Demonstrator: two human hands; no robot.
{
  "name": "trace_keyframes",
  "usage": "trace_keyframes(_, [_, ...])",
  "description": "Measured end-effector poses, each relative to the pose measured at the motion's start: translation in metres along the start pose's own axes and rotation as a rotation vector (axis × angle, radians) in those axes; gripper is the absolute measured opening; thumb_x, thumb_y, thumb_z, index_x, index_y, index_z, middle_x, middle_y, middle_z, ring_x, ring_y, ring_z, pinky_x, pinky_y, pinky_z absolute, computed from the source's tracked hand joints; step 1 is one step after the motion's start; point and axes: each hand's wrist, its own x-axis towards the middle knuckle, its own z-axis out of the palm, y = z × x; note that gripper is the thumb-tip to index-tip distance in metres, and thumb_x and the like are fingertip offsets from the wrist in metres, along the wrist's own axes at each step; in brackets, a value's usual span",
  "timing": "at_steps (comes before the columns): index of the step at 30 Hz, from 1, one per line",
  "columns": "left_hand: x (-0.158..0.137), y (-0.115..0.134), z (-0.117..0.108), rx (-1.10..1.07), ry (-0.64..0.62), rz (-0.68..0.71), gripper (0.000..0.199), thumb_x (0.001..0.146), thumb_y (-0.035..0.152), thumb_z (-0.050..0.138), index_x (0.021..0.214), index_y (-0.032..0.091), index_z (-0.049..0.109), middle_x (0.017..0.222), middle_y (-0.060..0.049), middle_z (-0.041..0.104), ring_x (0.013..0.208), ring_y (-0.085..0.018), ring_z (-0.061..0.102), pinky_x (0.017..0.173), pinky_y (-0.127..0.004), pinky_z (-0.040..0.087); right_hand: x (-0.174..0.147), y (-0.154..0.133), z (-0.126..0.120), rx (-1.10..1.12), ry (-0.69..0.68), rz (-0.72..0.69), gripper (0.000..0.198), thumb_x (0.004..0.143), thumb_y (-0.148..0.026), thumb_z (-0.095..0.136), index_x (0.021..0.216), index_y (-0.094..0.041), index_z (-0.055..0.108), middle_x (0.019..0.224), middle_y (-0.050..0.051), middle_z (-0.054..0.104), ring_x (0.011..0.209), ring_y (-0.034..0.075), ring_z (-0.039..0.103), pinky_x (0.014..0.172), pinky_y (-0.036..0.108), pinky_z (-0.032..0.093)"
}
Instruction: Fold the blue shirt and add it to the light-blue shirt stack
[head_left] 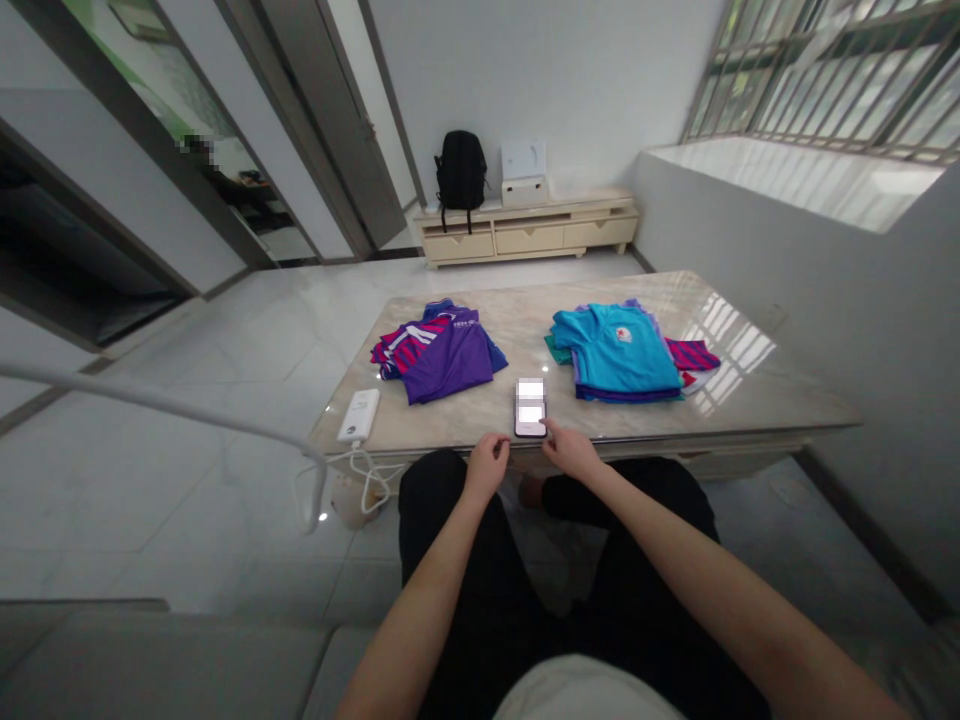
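Here, starting at the left of the marble table (750,400), I see a white power bank (359,414) near the edge, its cable (371,480) drooping off the front and partly lost against the pale floor. Next comes a folded purple shirt (450,358) on a striped pile whose lower layers I cannot count. My left hand (486,466) rests at the table's near edge, fingers curled loosely inward, gripping nothing I can make out. The phone (531,408) lies flat just ahead, between both hands, its screen blurred and unreadable. My right hand (571,450) has its fingertips touching the phone's lower right corner, fingers loosely spread, not pinching. Further right sits a stack topped by a turquoise shirt (619,348), the garments beneath mostly hidden.
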Motion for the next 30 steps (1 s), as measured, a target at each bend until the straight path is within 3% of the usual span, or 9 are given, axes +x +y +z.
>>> trace_keyframes(9, [0.000,-0.004,0.000,0.011,-0.015,-0.011,0.012,0.097,0.022,0.062,0.100,0.016,0.072,0.102,-0.007,0.074,0.098,-0.021,0.070,0.092,-0.040,0.056,0.004,0.011,0.003,0.121,0.034,-0.005,0.048,0.104,-0.044,0.054,0.144,-0.017,0.052,0.098,0.004,0.070,0.080,0.017,0.068,0.082,0.038,0.057])
trace_keyframes(16, [-0.001,-0.002,0.001,0.022,-0.021,-0.016,0.013,0.097,0.024,0.063,0.099,0.015,0.072,0.101,-0.006,0.074,0.098,-0.020,0.069,0.092,-0.040,0.056,0.001,0.006,0.004,0.136,0.000,-0.043,0.047,0.103,-0.039,0.056,0.144,-0.018,0.053,0.097,0.004,0.073,0.076,0.017,0.067,0.078,0.036,0.054])
trace_keyframes(30, [-0.003,-0.001,-0.001,0.024,-0.054,-0.040,0.016,0.099,0.029,0.063,0.101,0.015,0.071,0.102,-0.006,0.074,0.098,-0.020,0.070,0.095,-0.043,0.055,0.002,0.007,0.003,0.133,-0.035,-0.012,0.049,0.104,-0.047,0.055,0.144,-0.018,0.053,0.100,0.005,0.070,0.081,0.018,0.067,0.082,0.039,0.056])
